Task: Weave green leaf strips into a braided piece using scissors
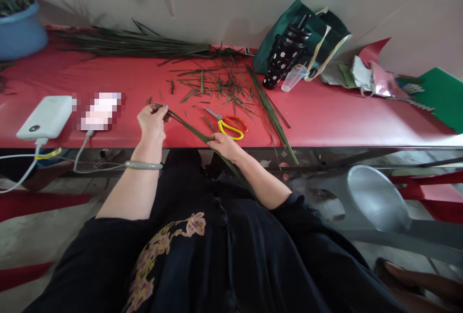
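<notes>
A long green leaf strip [188, 127] stretches between my two hands over the table's front edge. My left hand [153, 119] pinches its far end, with the fingers closed. Lower down and to the right, my right hand [224, 146] grips the same strip, and its tail runs back under my right forearm. Scissors [233, 127] with one red and one yellow handle lie just beyond my right hand, blades toward the left. Short leaf scraps [217, 84] are scattered behind them. A small bunch of long leaves [269, 110] hangs slightly over the front edge.
A large leaf pile [137, 44] lies along the wall on the red table [144, 74]. At left are a blue pot [21, 33], a white power bank [47, 117] and a blurred phone [101, 111] with cables. A flowered tumbler [285, 55], plastic cup [293, 77] and green bag [277, 28] stand right.
</notes>
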`<state>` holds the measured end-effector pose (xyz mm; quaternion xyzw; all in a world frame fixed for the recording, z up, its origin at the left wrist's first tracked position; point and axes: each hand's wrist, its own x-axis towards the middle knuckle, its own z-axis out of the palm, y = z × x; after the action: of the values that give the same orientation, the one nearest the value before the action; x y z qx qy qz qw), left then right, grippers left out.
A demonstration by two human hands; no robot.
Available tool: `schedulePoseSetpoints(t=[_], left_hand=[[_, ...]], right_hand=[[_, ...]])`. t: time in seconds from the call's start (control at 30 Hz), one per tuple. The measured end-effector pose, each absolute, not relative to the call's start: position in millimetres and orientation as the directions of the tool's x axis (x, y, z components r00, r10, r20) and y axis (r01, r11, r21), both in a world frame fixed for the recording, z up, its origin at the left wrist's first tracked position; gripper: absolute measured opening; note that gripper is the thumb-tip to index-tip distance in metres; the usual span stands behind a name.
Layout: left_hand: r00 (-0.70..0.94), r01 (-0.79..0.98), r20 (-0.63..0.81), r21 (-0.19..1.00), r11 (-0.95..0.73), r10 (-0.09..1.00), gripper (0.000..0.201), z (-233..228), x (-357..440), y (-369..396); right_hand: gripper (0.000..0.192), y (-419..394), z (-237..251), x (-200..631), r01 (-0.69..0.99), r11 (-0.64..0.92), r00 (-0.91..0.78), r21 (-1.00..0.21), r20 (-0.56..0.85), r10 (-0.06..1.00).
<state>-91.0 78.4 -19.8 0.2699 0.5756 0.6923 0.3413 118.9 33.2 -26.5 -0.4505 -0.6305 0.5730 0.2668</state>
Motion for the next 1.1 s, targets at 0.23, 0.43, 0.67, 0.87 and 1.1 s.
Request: schedulePoseSetpoints(t=[0.23, 0.43, 0.67, 0.87, 1.1], left_hand=[[-0.632, -0.142, -0.003, 0.983, -0.112, 0.775, 0.017, -16.4, -100.2, 81.8], [-0.563, -0.288, -0.056, 0.948, -0.133, 0.825, 0.023, -13.7, -89.7, 70.9], [-0.027, -0.337, -0.153, 0.932, 0.135, 0.988, 0.024, -13.2, -50.2, 51.9], [-0.028, -0.28, -0.185, 0.945, 0.17, 0.982, 0.025, -19.9, -38.1, 49.0], [-0.051, -0.291, -0.188, 0.942, 0.166, 0.981, 0.028, -26.6, -28.4, 48.9]], right_hand=[[0.015, 30.9, -28.3, 130.0, 0.224, -0.108, -0.454, -0.969, -0.202, 0.868], [0.019, 39.8, -38.1, 142.7, 0.114, -0.163, -0.396, -0.98, -0.196, 0.897], [0.022, 45.6, -36.0, 131.9, 0.148, -0.1, -0.361, -0.984, -0.148, 0.921], [0.023, 57.2, -27.1, 128.6, 0.346, 0.09, -0.418, -0.934, -0.067, 0.906], [0.026, 72.7, -15.7, 110.9, 0.33, 0.078, -0.331, -0.941, -0.038, 0.943]])
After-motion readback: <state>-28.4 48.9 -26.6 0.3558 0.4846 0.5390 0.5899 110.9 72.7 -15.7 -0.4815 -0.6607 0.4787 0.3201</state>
